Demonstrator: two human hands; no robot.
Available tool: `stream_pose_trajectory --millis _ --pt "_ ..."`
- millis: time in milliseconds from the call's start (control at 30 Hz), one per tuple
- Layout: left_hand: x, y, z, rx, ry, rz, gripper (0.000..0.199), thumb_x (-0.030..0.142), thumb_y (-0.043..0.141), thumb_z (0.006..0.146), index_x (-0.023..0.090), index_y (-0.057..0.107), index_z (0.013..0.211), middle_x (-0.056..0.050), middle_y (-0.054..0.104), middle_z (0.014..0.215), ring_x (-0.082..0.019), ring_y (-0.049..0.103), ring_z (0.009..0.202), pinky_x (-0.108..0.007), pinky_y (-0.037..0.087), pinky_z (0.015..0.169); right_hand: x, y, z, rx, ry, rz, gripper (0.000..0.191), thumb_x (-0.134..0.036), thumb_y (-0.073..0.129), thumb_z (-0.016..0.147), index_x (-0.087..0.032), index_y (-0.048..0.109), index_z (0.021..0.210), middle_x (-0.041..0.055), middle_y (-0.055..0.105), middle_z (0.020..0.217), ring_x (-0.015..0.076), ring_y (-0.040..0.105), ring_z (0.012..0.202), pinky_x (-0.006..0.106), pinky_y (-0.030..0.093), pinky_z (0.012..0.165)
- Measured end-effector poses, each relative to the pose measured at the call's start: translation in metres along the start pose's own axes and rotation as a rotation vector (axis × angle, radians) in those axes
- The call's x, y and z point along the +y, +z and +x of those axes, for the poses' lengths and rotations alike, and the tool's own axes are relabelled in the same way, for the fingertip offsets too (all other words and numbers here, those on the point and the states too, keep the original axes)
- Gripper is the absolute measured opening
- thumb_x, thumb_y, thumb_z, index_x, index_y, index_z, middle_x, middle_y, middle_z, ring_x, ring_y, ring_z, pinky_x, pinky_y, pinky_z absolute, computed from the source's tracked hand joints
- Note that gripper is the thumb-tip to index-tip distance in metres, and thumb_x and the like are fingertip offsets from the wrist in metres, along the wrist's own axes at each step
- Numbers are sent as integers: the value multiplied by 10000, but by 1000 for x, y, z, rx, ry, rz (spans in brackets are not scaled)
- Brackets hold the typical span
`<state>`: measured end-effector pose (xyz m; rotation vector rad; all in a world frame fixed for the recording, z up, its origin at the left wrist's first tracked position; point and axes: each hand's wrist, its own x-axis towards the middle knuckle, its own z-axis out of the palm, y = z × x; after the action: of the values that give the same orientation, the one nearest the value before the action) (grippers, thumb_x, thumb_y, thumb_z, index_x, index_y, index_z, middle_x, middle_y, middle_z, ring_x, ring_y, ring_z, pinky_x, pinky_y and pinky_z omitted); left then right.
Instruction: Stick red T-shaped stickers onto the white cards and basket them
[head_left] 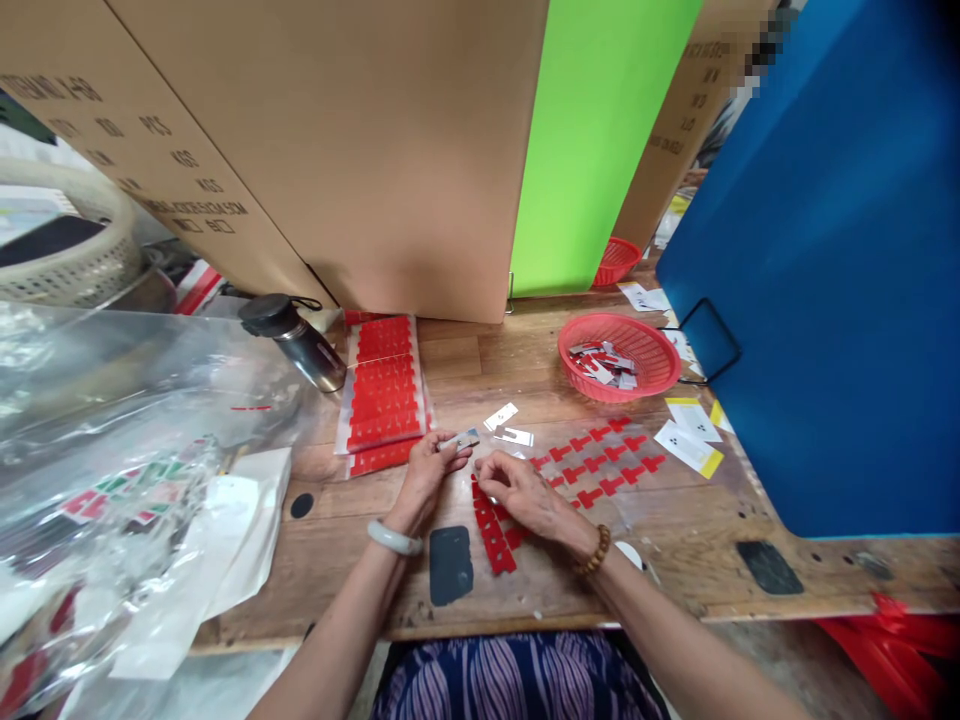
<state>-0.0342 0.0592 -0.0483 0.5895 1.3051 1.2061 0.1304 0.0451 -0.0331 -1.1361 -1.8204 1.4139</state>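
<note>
Work in the head view looks partway along, judging by how the pieces lie. At the centre of the frame, the left hand (429, 468) pinches a small silvery plate (466, 439) between thumb and fingers. The right hand (525, 492), just beside it, has thumb and forefinger brought together over a red die-cut sheet (495, 538); whether anything thin sits between those fingertips, I cannot tell.

Right of centre, clear film (626, 505) carries spaced rows of red T-shaped pieces (600, 465), while the strip at lower centre is more densely red, so that sheet seems partly used. A red plastic basket (667, 352), upper right of centre, holds a small pile of plates (604, 365), some showing red, which suggests finished ones. Two loose plates (514, 436) lie just beyond the hands, apparently unfinished. Left of centre, a stack of red sheets (384, 380) looks largely unused, so much probably remains.
</note>
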Motion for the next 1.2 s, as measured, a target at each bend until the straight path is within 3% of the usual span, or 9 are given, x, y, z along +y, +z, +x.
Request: stream_pose_trajectory --millis 167,267,367,467,533,700,867,1033,1200 --pt "14 -4 -8 60 11 -68 162 85 670 774 123 563 890 -69 719 778 -123 703 694 -203 547 675 -4 -10 -6 -180 29 240 150 -302 584 815 -189 531 732 41 620 882 205 564 1025 314 421 847" --pt "23 -4 -17 85 19 -89 155 66 654 781 120 566 897 -55 717 759 -124 709 709 -193 551 673 -3 -10 -11 -182 20 332 216 -376 621 810 -188 544 738 86 627 1056 235 495 1190 367 369 972" --pt "29 -4 -31 49 -27 -92 143 46 646 778 105 586 893 -73 724 779 -133 712 694 -194 562 661 -4 -11 -18 -88 10 382 222 -386 620 817 -185 542 762 83 613 1066 212 549 1075 344 414 911" --pt "30 -3 -47 -15 -138 -94 162 -3 608 780 93 602 911 -80 726 788 -130 712 665 -181 566 639 -10 -18 -27 18 7 384 182 -353 615 819 -189 537 803 20 589 886 145 564 797 281 455 735" --pt "29 -1 -58 -53 -214 -87 170 -23 585 783 85 604 913 -94 727 777 -140 714 651 -189 573 635 -18 -24 -34 108 16 320 161 -322 618 809 -192 527 785 -16 548 777 125 530 712 258 440 674" --pt "22 5 -76 -158 -326 -64 147 23 604 793 87 619 924 -116 731 747 -165 719 644 -214 581 642 -28 -26 -47 179 22 79 78 -225 580 803 -202 524 753 -34 549 726 122 517 694 248 410 660" --pt "15 10 -84 -233 -308 -29 204 147 707 757 96 639 943 -113 735 779 -181 724 679 -232 579 679 -23 -16 -52 216 -25 -112 94 -166 546 804 -207 500 733 -32 553 714 125 504 669 246 386 631" --pt "11 13 -85 -245 -299 19 302 218 764 706 95 636 951 -108 734 777 -195 726 678 -235 575 661 -25 -15 -55 213 -34 -187 135 -96 504 783 -209 469 718 -37 529 689 117 481 629 241 362 602" --pt "12 16 -87 -243 -294 38 356 264 794 672 103 638 948 -101 737 781 -206 728 676 -252 576 664 -24 -13 -59 232 -67 -285 157 -69 486 777 -215 453 730 -29 527 716 135 494 680 266 368 668"
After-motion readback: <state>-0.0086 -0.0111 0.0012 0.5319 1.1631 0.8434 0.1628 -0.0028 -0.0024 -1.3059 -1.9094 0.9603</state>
